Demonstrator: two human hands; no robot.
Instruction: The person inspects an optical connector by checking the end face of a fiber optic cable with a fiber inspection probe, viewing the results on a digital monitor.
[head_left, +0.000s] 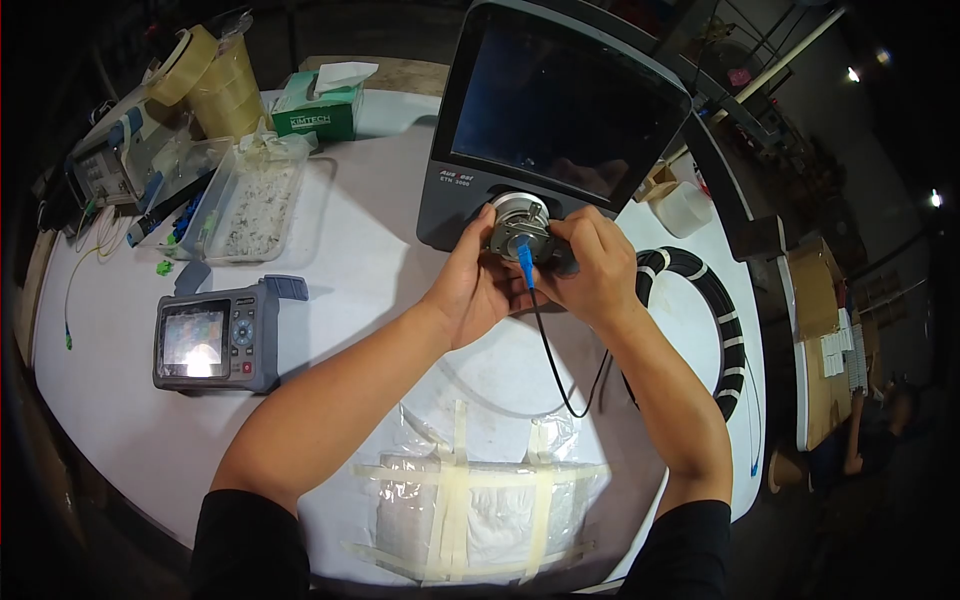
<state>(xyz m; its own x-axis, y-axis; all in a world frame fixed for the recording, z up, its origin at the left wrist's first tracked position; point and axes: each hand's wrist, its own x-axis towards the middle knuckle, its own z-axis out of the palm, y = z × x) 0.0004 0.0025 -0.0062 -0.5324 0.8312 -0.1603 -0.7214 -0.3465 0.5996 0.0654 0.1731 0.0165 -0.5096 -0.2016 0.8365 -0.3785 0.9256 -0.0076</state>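
Both hands are at the round metal fixture (519, 222) on the front of a dark monitor-like device (560, 95). My left hand (470, 285) wraps around the fixture's left side, its thumb on the rim. On the right side, my right hand (597, 262) has its bent fingers against the fixture, near the blue connector. That blue connector (525, 262) sits at the fixture's front, and a black cable (552, 362) hangs from it in a loop. Some fingertips of both hands are hidden behind the connector and fixture.
A grey handheld instrument (262, 335) stands at left. Behind it are a plastic tray (290, 200), a green tissue box (325, 115) and tape rolls (228, 90). A black cable coil (735, 335) lies right. Taped plastic padding (500, 520) covers the front. Another person (870, 440) is at far right.
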